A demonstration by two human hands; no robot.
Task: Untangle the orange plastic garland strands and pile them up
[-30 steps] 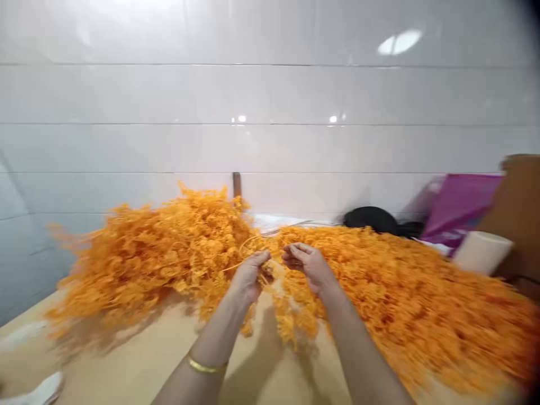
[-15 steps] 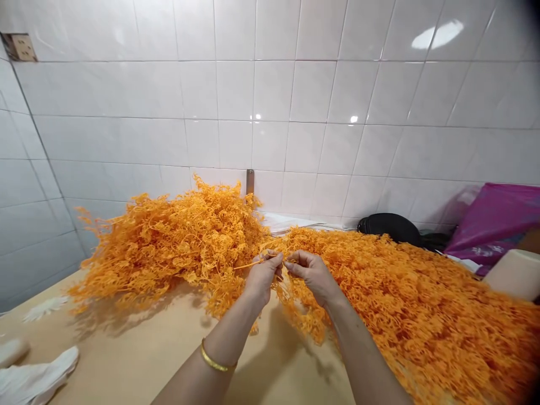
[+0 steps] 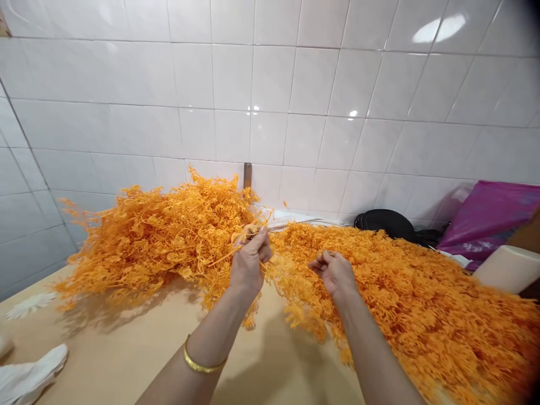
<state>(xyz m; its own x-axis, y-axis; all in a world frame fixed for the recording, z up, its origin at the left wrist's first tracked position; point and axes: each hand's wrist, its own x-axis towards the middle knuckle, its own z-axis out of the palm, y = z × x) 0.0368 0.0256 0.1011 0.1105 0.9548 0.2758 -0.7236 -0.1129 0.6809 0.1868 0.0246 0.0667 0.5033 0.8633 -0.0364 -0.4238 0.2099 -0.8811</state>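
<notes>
My left hand (image 3: 248, 261), above a gold bracelet (image 3: 202, 363), is closed on a thin orange sprig (image 3: 223, 259) whose stem points out to the left. My right hand (image 3: 333, 273) has its fingertips pressed together over the right-hand pile; what they hold, if anything, is too small to make out. A tall heap of orange feathery foliage (image 3: 156, 242) lies left of my left hand. The wider orange pile (image 3: 422, 298) spreads under and to the right of my right hand. Pale orange strands hang between the two hands.
A white glove (image 3: 34, 374) lies at the left on the tan table (image 3: 105, 360). Behind the right pile are a black round case (image 3: 386, 223), a purple bag (image 3: 489, 216) and a pale roll (image 3: 508, 269). A tiled wall (image 3: 270, 79) stands behind.
My hands have moved apart: the left one up and to the left with the sprig, the right one to the right. The view has shifted slightly.
</notes>
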